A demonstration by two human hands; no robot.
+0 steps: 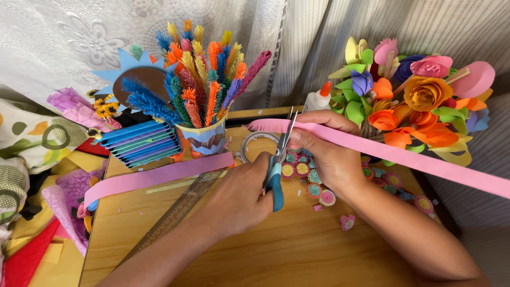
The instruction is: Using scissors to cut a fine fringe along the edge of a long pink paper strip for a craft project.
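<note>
The left hand [241, 194] reaches in from the lower left, forearm across the table [297, 250], knuckles up, fingers curled through the blue handles of the scissors [279, 159]. The blades point up and away, slightly parted around the fringed end of a pink strip [372, 149]. The right hand [324, 146] comes in from the lower right, wrist bent, pinching the strip just beside the blades with fingers closed on it. The strip runs from the blades off the right edge, held above the table. Small paper rosettes [303, 170] lie under the hands. A ruler [175, 212] lies diagonally at left, near another pink strip [159, 178].
</note>
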